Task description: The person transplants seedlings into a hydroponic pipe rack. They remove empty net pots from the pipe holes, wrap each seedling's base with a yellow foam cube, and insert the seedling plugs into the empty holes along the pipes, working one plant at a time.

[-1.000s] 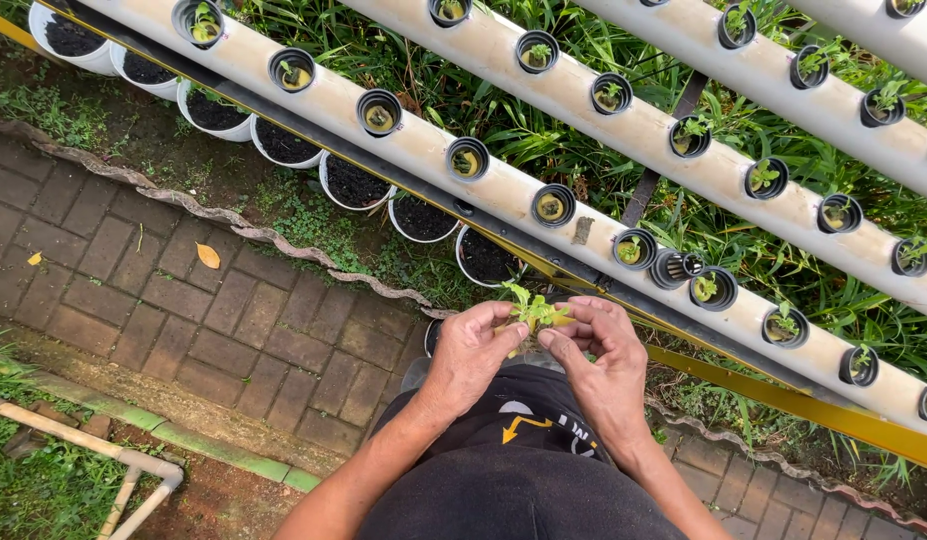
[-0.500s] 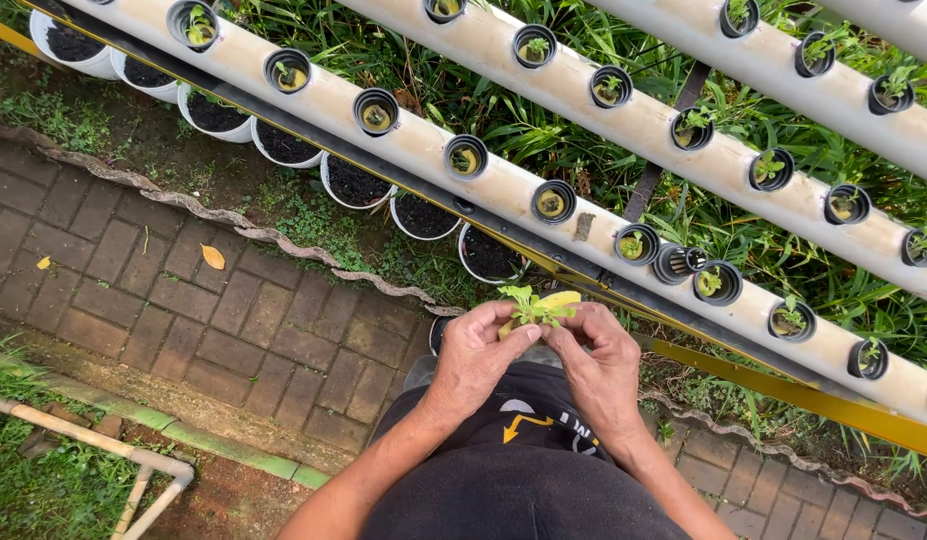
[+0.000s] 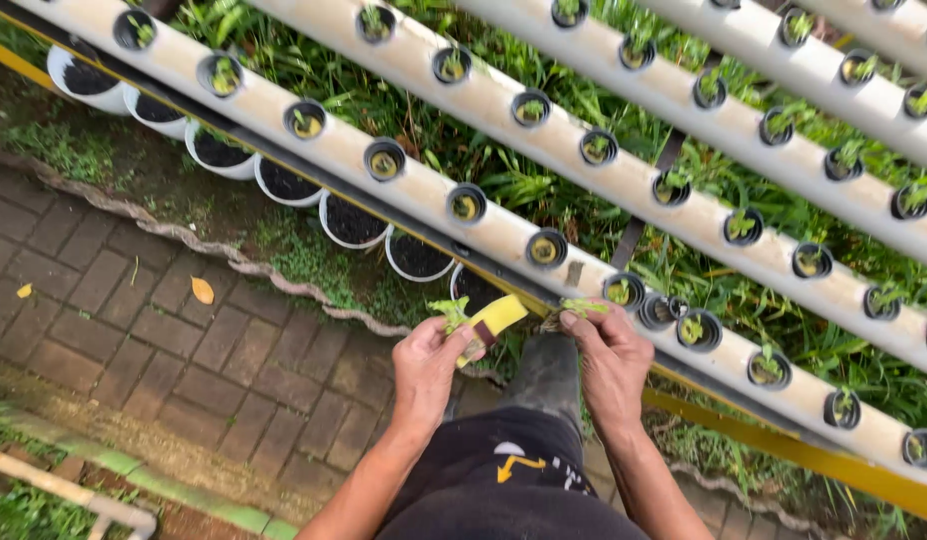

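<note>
Here my left hand (image 3: pixel 428 362) sits just below the nearest pipe (image 3: pixel 423 190), the lowest white tube of the rack, which runs down from upper left to lower right. My fingers are closed on a yellow sponge piece (image 3: pixel 493 322) with a dark end, and a small green seedling (image 3: pixel 451 312) stands up from the same grip, beside the sponge on the side away from the pipe's lower end. My right hand (image 3: pixel 611 358) is also just under that pipe, a little further along it toward its lower end. Its fingertips are pinched together on a second seedling (image 3: pixel 581 308), whose leaves lie right beside a pipe hole with a black cup (image 3: pixel 621 291). The two hands are near each other but not touching; the sponge points from the left one toward the right.

Along the pipe, the other holes hold black cups with small green sprouts. Behind the pipe more white tubes lie parallel, also set with cups. Under the pipe a row of white pots (image 3: pixel 351 222) filled with dark soil stands on the ground, and beyond them, on the side away from the rack, is brick paving (image 3: pixel 133 330) with a yellow leaf (image 3: pixel 202 290) on it. A yellow bar (image 3: pixel 783 450) runs below the pipe's lower end.
</note>
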